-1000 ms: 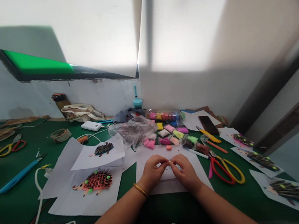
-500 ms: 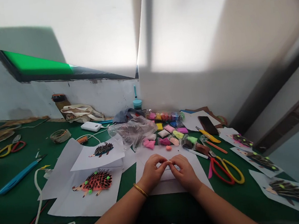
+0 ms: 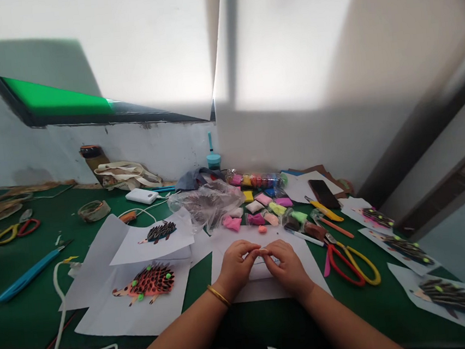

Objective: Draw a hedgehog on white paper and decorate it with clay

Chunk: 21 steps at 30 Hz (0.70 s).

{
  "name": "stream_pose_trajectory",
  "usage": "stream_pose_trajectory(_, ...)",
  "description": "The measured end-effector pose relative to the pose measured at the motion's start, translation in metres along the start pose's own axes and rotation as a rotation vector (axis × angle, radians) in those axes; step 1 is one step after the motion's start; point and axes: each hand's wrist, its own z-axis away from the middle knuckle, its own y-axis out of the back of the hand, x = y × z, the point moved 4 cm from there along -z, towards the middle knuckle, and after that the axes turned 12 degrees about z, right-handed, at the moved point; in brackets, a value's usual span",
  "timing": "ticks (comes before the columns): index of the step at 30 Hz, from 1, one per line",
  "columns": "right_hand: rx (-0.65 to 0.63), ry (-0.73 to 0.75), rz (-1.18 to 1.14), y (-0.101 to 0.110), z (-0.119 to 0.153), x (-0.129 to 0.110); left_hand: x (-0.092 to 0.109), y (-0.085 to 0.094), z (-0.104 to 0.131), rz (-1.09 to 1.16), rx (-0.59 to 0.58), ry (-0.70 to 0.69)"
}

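Over a white sheet of paper (image 3: 231, 292), my left hand (image 3: 238, 264) and my right hand (image 3: 284, 265) meet at the fingertips. Thumb and forefinger of each pinch a small pale piece of clay (image 3: 263, 251), mostly hidden by the fingers. Faint drawn lines show on the paper beneath. A small coral lump of clay (image 3: 262, 229) lies just beyond the hands. Behind it are several packets of coloured clay, among them a pink one (image 3: 232, 223) and a green one (image 3: 299, 217).
Red-and-yellow scissors (image 3: 350, 264), a white pen (image 3: 306, 237), a yellow cutter (image 3: 326, 209) and a phone (image 3: 324, 193) lie right. Hedgehog pictures are at both sides, one with a pink body (image 3: 152, 281). A clear plastic bag (image 3: 206, 204) and a blue craft knife (image 3: 30, 275) lie left.
Both hands stay in nearly the same place, fingertips together. The fingers have shifted only slightly around the small piece.
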Motion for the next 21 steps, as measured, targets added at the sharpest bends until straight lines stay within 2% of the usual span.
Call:
stream_pose_trajectory(7,-0.035,-0.008,0.046,-0.0015,0.0009,-0.0036,0.0049,-0.0029,-0.0005,0.005,-0.025,0.025)
stream_pose_trajectory(13,-0.020,-0.022,0.007,0.0013,-0.0008,-0.0033,-0.0030,-0.0007,-0.0006,0.090,0.046,0.120)
stream_pose_trajectory(21,-0.018,-0.019,0.041,-0.0002,0.0010,-0.0036,-0.0027,-0.0038,-0.0014,0.064,-0.016,0.107)
